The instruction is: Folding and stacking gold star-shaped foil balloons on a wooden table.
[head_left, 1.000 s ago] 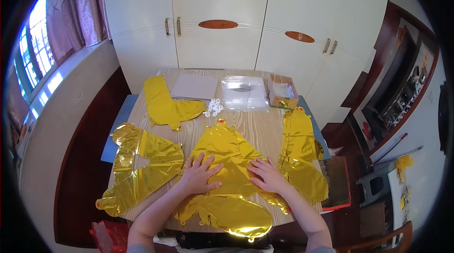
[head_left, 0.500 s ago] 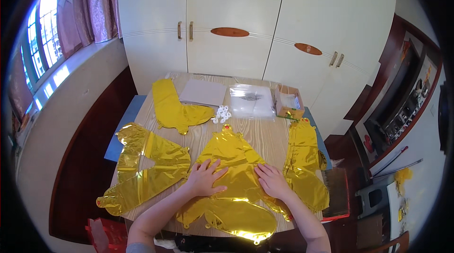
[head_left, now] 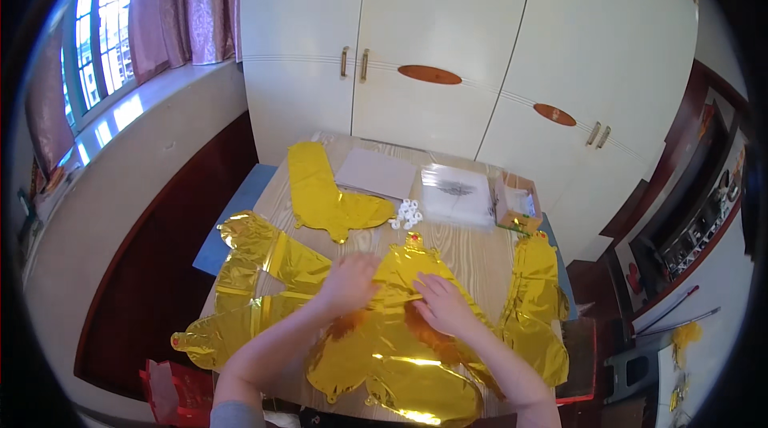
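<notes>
A flat gold foil balloon (head_left: 432,360) lies in front of me on the table, with two rounded lobes at its near end and a narrow tip at the far end. My left hand (head_left: 350,284) grips a raised crease across its middle, though its fingers are slightly blurred. On the same crease, further right, my right hand (head_left: 442,302) has its fingers over the foil and its thumb below. Orange hand reflections show in the foil. Beside my left arm is another gold foil balloon (head_left: 240,268); a folded gold one (head_left: 534,300) lies to the right.
At the back of the wooden table (head_left: 472,248) lie a gold foil piece (head_left: 316,188), grey sheets (head_left: 376,172), small white rings (head_left: 406,214), clear plastic bags (head_left: 456,196) and an open cardboard box (head_left: 516,200). White cupboards (head_left: 432,12) stand behind.
The view has shifted, so the table sits further right and lower. My hands have gone from lying spread on the middle balloon to closing on a crease in it, nearer together.
</notes>
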{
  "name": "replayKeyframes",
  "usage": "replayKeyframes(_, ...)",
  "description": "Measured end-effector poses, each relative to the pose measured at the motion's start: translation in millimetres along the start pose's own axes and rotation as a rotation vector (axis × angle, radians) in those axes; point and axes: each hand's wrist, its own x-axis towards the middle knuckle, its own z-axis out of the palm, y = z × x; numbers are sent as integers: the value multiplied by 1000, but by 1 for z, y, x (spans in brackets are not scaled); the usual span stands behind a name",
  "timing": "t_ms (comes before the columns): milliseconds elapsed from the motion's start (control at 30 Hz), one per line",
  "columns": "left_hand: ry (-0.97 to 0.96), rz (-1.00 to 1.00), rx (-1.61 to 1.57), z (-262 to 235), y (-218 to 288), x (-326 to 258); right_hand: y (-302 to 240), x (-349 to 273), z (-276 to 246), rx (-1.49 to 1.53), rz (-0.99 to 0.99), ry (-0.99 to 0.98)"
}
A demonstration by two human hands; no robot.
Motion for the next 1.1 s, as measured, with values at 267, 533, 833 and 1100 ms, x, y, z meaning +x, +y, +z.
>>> replayKeyframes(267,170,-134,88,29,-168,45,-11,202,93,95,-201,5)
replayKeyframes(533,-42,-224,120,25,-198,25,-16,243,148,16,-105,-166)
replayKeyframes(833,32,-197,-72,14,-201,28,-8,247,114,239,112,-135)
replayKeyframes(1100,227,-375,-69,24,-205,45,-20,251,86,41,-252,343)
